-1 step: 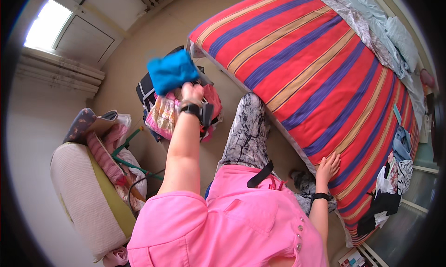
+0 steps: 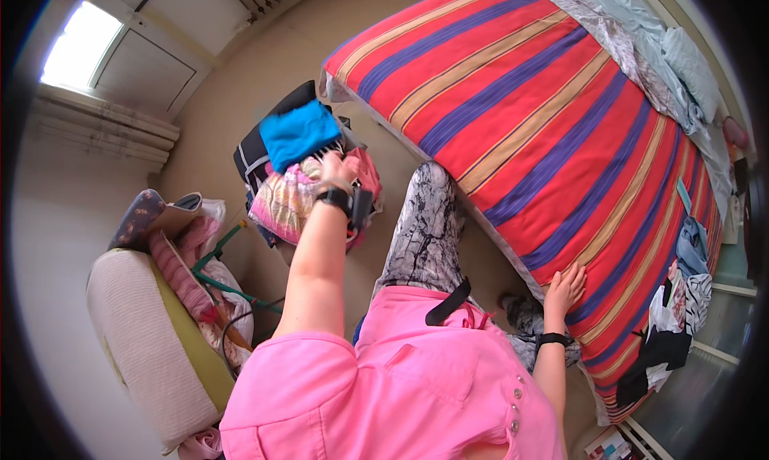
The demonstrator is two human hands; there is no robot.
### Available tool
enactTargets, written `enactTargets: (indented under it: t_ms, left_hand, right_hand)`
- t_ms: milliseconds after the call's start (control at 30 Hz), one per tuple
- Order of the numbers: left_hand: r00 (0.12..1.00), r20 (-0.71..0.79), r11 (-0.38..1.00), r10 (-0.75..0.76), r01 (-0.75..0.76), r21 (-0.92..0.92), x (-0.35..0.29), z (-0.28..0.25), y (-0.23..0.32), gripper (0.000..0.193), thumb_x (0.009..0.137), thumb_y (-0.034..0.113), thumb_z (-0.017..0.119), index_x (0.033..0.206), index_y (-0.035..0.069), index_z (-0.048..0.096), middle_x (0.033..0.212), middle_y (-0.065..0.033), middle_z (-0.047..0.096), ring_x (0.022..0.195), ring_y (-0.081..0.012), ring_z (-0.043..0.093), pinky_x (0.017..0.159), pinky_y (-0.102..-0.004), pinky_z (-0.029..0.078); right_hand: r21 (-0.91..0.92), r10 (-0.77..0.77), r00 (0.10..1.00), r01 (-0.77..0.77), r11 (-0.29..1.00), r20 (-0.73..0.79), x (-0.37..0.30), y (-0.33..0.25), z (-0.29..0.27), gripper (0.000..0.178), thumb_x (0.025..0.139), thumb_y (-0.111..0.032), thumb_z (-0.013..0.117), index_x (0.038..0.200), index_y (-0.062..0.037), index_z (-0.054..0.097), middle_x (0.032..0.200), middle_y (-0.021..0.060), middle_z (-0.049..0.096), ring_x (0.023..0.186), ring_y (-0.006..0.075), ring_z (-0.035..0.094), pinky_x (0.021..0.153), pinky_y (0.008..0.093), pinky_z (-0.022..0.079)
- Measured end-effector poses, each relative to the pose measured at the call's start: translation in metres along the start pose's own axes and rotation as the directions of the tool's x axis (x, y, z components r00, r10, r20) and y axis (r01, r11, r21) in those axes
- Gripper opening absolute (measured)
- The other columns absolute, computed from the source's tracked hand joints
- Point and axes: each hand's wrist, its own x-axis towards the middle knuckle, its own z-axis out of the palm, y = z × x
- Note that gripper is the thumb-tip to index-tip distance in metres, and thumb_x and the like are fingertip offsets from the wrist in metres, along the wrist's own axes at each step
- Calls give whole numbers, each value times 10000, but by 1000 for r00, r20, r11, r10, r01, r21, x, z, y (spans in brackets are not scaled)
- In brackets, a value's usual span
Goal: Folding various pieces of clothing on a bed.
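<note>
A folded blue cloth (image 2: 298, 134) lies on top of a heap of clothes (image 2: 284, 196), pink and patterned pieces among them. My left hand (image 2: 340, 170), with a black band on its wrist, is at the cloth's near right corner. Its fingers are blurred, and I cannot make out whether they grip the cloth or only touch near it. My right hand (image 2: 567, 284) rests flat with fingers spread on the red, purple and tan striped cover (image 2: 513, 116) of the bed. Nothing is in it. A black band circles that wrist too.
Left of me stands a padded armrest-like piece (image 2: 144, 324) under a whitish cover, with piled fabrics and a green metal frame (image 2: 216, 272) beside it. Loose clothes (image 2: 669, 332) hang over the bed's right edge. A pale bedsheet (image 2: 673, 60) is bunched at the far right.
The blue cloth has come down from just above the heap and now lies flatter on it. My left hand has drawn slightly down and right. My right hand has stayed in place.
</note>
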Motion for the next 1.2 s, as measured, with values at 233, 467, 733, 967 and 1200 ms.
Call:
enactTargets:
  t_ms: [233,467,733,967,1200]
  left_hand:
    - [810,567,770,-149,-264,580,-157,122,-124,287,877,119,517,1140,5,514,888,-101,631,778,-175,609,672,-280,492]
    - [324,881,251,-345,-872,419,-220,161,-270,372,868,128,574,1216,6,525,1144,-188,610,1101,-288,572,936,-358,450]
    - [-30,678,-253,-735,-915,-315,-332,159,-378,940,723,534,683,1453,121,259,1506,-192,208,1398,-372,168,1103,-581,120]
    - [-42,648,-340,-760,-824,-452,-342,144,-378,1035,670,563,708,1470,117,227,1525,-188,155,1402,-362,159,1109,-579,84]
    - [-5,645,-388,-764,-796,-466,-344,146,-378,1031,669,549,718,1466,110,234,1522,-193,154,1406,-366,143,1112,-572,78]
  right_hand:
    - [-39,121,992,-119,992,34,-7,5,-5,575,911,-329,507,1397,-74,337,1462,181,286,1352,381,264,1063,549,252]
    - [166,-4,987,31,986,-161,10,-5,-48,598,705,-251,725,1218,-45,498,1245,177,470,1164,372,433,929,509,364]
    - [791,145,975,-219,572,166,-1,88,-63,359,874,-246,614,1124,11,588,1161,192,594,1093,283,573,929,366,452]
    - [573,727,658,-524,630,-197,-25,256,-57,242,839,-159,601,1051,-43,605,1057,173,640,1033,308,591,839,400,480]
    - [296,946,128,-930,219,-298,-58,369,-62,414,775,-155,638,1182,-150,562,1441,247,275,1342,410,263,1007,517,371]
